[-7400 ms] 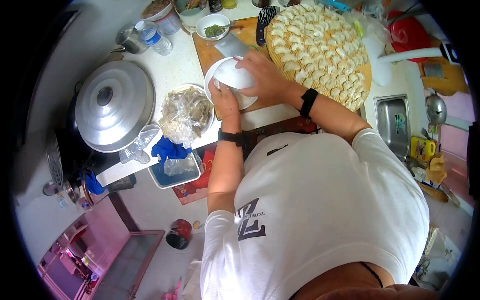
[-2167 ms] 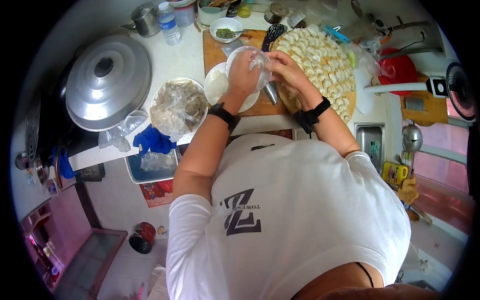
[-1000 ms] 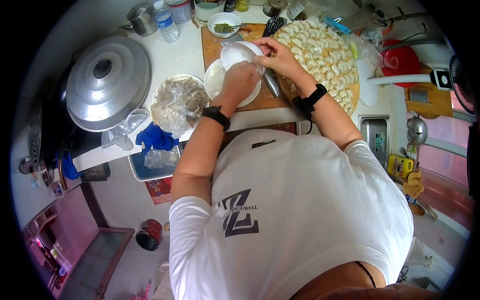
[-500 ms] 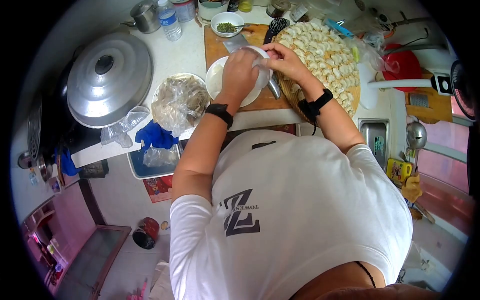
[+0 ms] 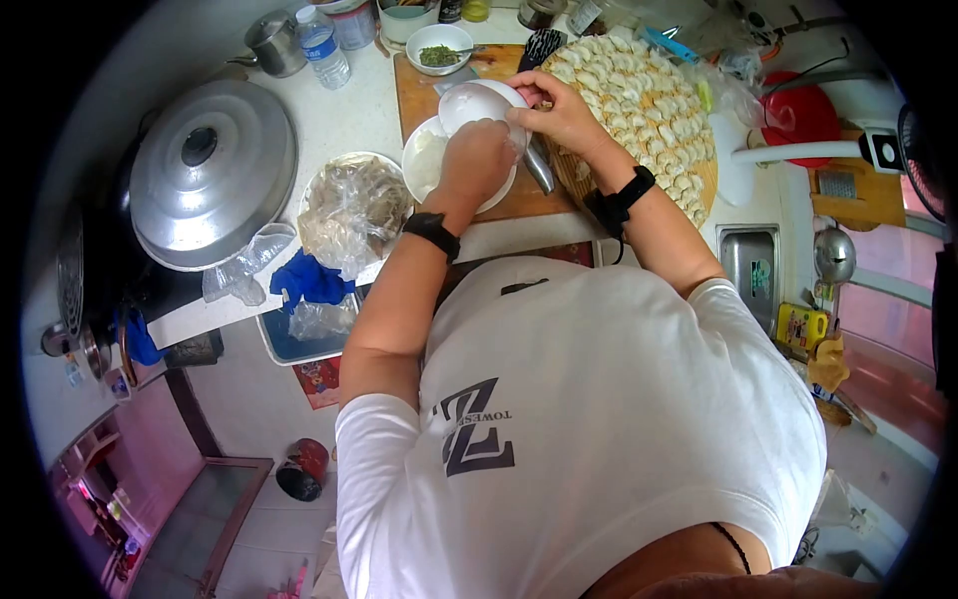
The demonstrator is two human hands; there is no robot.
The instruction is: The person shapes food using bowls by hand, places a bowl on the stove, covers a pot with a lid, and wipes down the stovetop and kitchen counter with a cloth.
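Note:
My right hand (image 5: 552, 108) grips the rim of a small white bowl (image 5: 474, 104), thumb and fingers pinched on its right side. The bowl is tilted, with its inside showing, over a larger white bowl (image 5: 500, 199). Pale white stuff (image 5: 429, 158) lies in the larger bowl, at its left. My left hand (image 5: 481, 160) is closed, knuckles up, at the lower edge of the small bowl and above the larger one. Whatever its fingers hold is hidden. A metal handle or blade (image 5: 538, 166) lies on the wooden cutting board (image 5: 417, 100) just right of the bowls.
Right of my hands, a round board carries many dumplings (image 5: 639, 110). A bowl of chopped greens (image 5: 438, 57) stands behind. To the left are a plastic-covered bowl (image 5: 354, 215), a blue cloth (image 5: 309, 278) and a large lidded pan (image 5: 213, 175). A sink (image 5: 748, 270) sits at right.
My left hand has drawn down and closed, uncovering the inside of the small bowl. My right hand still holds that bowl's rim. The whole view has shifted slightly.

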